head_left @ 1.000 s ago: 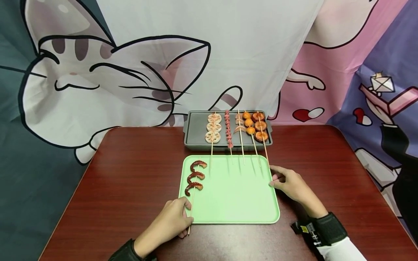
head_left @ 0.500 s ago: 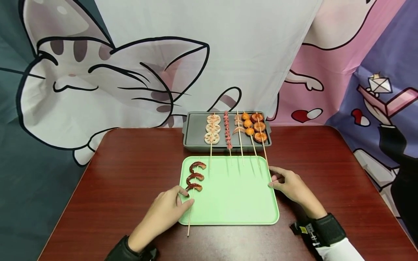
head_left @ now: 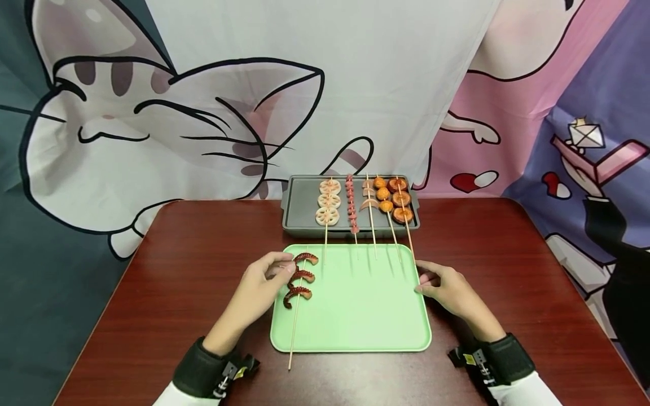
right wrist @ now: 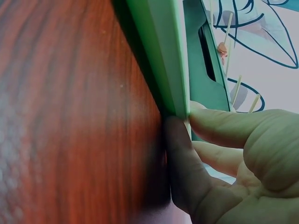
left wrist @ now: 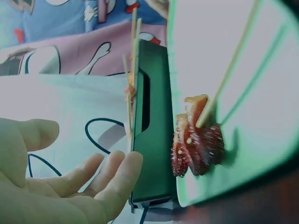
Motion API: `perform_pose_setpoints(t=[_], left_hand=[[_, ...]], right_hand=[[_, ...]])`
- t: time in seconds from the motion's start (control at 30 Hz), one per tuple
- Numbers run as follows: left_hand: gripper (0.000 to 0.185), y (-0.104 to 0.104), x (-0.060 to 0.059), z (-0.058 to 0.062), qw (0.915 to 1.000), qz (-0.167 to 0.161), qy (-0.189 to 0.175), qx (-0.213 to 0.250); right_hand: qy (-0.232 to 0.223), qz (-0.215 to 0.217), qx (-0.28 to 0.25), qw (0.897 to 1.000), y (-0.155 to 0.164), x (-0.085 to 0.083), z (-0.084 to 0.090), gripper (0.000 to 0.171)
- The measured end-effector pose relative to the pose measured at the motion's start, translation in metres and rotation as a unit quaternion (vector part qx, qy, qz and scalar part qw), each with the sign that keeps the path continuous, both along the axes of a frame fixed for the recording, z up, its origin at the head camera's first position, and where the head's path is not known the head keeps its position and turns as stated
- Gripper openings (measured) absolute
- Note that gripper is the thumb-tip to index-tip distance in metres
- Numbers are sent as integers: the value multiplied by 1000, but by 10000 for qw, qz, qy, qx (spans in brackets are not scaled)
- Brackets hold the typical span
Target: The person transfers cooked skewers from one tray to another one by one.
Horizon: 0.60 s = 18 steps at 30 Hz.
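1. Left hand [head_left: 259, 288], centre-left of frame: fingers relaxed and apart, gripping nothing, just beside the octopus skewer [head_left: 298, 283].
2. Octopus skewer lies on the left part of the green tray [head_left: 355, 332]; its stick end overhangs onto the tabletop [head_left: 178, 270].
3. Right hand [head_left: 449, 293]: thumb and fingers pinch the tray's right edge.
4. Grey tray [head_left: 302, 206] with other skewers, upper centre.

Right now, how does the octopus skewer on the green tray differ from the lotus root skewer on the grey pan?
The octopus skewer carries three dark red curled pieces; the lotus root skewer carries three pale round slices with holes. The octopus skewer lies on the green tray, its stick overhanging the near edge onto the table; the lotus root skewer's food rests in the grey pan, its stick reaching over the tray. The left hand is beside the octopus skewer only. Both use thin wooden sticks.
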State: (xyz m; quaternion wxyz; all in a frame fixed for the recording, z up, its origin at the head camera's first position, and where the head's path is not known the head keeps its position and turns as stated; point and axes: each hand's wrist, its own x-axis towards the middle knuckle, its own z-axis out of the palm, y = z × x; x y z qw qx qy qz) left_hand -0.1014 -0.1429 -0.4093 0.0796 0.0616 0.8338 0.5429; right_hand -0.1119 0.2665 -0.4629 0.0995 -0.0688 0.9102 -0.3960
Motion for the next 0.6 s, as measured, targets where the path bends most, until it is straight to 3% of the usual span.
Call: perform_pose_setpoints(t=[0.1,0.23,0.6], left_hand=[[37,4,-13,0,9977,-3,-260,622],[38,12,-29,-1,9882,-48,-647,1387],[52,23,-57,-9,9498,-245,-1690,2620]], right_hand=[[-29,-14,8,10000,0,0,0,58],[-45,-26,23,10000,1,0,-1,58],[0,1,-67,10000,1,-1,-2,57]])
